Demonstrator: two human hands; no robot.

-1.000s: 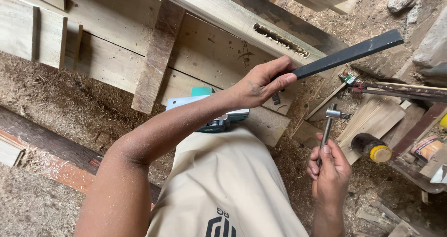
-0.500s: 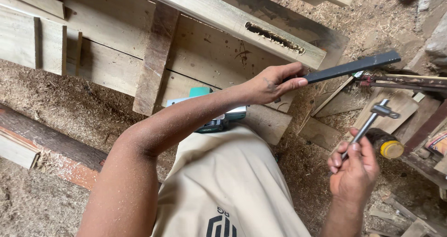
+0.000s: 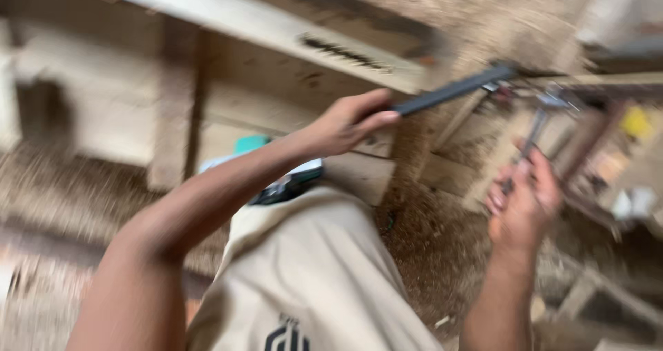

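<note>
Fingers (image 3: 373, 120) of the left hand (image 3: 345, 123) grip a dark flat bar (image 3: 452, 90) pointing up-right.

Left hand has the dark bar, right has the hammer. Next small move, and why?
Probably bring the hammer head down onto the far end of the bar. The left hand holds the bar out level against the wooden frame, and the right hand has the hammer raised beside the bar's tip. The picture is blurred, so exact contact cannot be told.
</note>
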